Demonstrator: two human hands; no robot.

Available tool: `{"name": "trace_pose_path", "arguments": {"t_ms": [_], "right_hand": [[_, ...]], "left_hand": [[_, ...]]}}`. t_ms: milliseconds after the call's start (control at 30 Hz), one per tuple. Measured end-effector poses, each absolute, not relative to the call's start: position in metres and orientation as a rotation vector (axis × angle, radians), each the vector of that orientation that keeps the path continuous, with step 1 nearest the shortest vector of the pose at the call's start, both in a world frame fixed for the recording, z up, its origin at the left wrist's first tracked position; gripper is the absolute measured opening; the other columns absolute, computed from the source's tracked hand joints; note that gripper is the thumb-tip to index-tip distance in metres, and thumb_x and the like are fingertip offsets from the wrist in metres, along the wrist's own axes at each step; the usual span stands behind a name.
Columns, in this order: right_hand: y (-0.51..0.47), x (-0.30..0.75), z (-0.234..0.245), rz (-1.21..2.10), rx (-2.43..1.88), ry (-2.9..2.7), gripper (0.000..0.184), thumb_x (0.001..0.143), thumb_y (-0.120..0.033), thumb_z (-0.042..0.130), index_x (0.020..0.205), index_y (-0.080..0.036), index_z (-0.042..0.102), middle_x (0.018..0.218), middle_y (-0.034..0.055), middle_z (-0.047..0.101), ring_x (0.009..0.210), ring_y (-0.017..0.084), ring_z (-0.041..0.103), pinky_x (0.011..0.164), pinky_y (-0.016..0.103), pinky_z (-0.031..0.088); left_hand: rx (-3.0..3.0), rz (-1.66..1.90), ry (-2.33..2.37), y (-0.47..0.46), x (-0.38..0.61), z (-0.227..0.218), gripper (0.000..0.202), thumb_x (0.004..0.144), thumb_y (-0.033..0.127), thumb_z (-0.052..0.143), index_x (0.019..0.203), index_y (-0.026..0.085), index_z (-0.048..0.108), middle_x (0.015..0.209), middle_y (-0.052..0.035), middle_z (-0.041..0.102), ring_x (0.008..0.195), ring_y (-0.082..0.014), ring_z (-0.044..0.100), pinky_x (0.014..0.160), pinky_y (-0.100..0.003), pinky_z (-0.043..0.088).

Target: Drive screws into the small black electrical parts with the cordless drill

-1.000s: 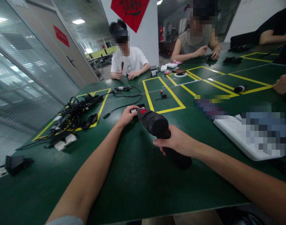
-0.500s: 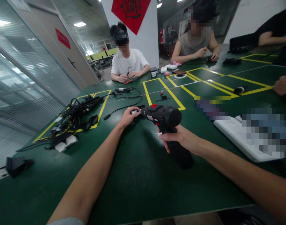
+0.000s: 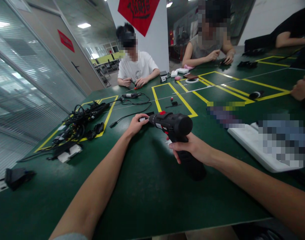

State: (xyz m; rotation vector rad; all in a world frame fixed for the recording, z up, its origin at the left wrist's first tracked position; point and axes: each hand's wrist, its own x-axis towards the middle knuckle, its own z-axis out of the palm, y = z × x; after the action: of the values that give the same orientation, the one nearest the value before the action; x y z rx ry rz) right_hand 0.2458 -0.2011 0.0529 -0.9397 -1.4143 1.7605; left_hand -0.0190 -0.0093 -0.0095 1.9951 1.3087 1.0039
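Pretty bright, mostly from ceiling lights (image 3: pixel 84 25), flat and even across the room. Lots of white glare on the glass wall (image 3: pixel 25 76) off to the left, plus shiny streaks along the green table (image 3: pixel 147 200). Only soft, dark shadows under the drill (image 3: pixel 176 125). Super wide-angle look, with straight lines bowing hard near the edges. Sharp enough in the middle, a bit soft far back. Chunky pixel blocks over the stuff (image 3: pixel 282 140) on the right.
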Motion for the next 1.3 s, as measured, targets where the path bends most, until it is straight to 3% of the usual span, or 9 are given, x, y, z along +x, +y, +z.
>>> {"name": "trace_pose_path", "arguments": {"t_ms": [267, 1300], "right_hand": [[-0.1981, 0.2470, 0.0501, 1.777, -0.919, -1.396, 0.030, 0.080, -0.038, 0.070, 0.095, -0.017, 0.055, 0.064, -0.0020, 0.062, 0.053, 0.014, 0.059, 0.057, 0.029, 0.047], [-0.1982, 0.2487, 0.0473, 1.775, -0.912, -1.387, 0.031, 0.081, -0.037, 0.068, 0.102, -0.018, 0.054, 0.064, -0.0017, 0.062, 0.054, 0.015, 0.060, 0.056, 0.030, 0.049]], "left_hand": [[2.006, 1.016, 1.296, -0.0089, -0.0189, -0.0101, 0.030, 0.072, 0.036, 0.070, 0.099, 0.024, 0.073, 0.112, -0.0040, 0.066, 0.106, -0.0252, 0.057, 0.101, -0.041, 0.041], [1.997, 1.052, 1.308, -0.0059, -0.0179, -0.0144, 0.028, 0.072, 0.034, 0.065, 0.097, 0.023, 0.073, 0.112, -0.0036, 0.066, 0.110, -0.0256, 0.057, 0.104, -0.041, 0.040]]}}
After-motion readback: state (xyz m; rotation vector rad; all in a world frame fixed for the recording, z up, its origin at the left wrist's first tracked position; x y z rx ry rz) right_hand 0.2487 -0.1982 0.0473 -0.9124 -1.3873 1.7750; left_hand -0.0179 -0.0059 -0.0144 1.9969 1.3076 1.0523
